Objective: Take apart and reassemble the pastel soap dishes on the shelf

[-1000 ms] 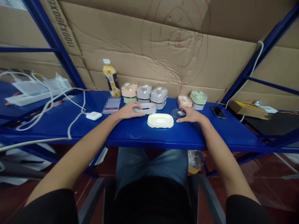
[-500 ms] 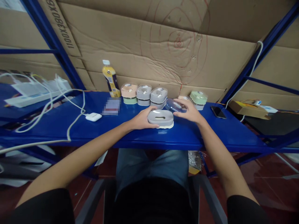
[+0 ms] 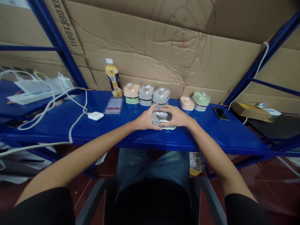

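Note:
A grey oval box (image 3: 169, 127) rests near the front of the blue table, with a clear plastic lid (image 3: 161, 116) on its top. My left hand (image 3: 145, 120) grips the box's left side, thumb and fingers around it. From the right, my right hand (image 3: 178, 117) is closed on the clear lid, its fingers across the far and near edges. Whether the lid sits fully down cannot be made out, since my fingers cover its rim. Just behind stands a stack of grey boxes (image 3: 161, 94) with a clear lid.
Behind are a peach-and-green stack (image 3: 131, 92), another grey stack (image 3: 146, 94), a peach box (image 3: 187, 103) and a green-and-grey stack (image 3: 201, 100). A yellow bottle (image 3: 114, 78), white earbud case (image 3: 95, 116) and cables are left; a phone (image 3: 221, 113) and open carton (image 3: 252, 112) are right.
My right hand has brought the clear lid leftward and down onto the grey box. The peach box behind has come into full view. My left hand stays on the box.

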`<state>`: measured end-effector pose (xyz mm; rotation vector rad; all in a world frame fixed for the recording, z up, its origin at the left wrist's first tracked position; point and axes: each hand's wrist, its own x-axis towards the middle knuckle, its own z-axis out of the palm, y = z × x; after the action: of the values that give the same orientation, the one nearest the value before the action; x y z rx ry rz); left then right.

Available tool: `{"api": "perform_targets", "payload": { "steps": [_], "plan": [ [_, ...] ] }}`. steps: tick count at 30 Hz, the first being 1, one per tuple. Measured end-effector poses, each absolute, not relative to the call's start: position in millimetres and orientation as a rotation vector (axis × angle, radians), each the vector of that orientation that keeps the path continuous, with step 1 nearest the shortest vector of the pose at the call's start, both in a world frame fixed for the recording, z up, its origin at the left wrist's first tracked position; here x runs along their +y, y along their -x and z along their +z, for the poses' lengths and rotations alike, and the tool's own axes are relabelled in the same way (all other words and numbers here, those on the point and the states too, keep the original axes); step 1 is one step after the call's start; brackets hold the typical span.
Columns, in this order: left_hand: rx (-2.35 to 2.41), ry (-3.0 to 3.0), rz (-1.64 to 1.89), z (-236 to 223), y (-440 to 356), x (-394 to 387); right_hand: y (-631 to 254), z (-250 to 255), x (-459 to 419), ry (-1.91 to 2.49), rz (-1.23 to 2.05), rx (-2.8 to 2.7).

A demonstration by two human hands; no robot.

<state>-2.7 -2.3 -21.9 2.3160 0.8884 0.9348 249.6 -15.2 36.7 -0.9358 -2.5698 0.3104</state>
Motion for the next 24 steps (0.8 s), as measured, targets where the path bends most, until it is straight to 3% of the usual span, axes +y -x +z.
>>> {"api": "perform_targets", "payload": {
  "steps": [9, 18, 24],
  "plan": [
    [0.893, -2.361, 0.844, -21.6, 4.3, -4.4, -284.6, 10.3, -34.7, 0.975, 0.367, -2.532],
    [1.041, -2.688, 1.027, -3.4, 2.9, 3.5, -332.4, 47.1, -7.3, 1.554, -0.166, -1.99],
    [1.157, -2.918, 0.871, 35.2, -33.8, 41.5, -326.2, 64.9, 48.1, 1.943, -0.4, -1.71]
  ]
}}
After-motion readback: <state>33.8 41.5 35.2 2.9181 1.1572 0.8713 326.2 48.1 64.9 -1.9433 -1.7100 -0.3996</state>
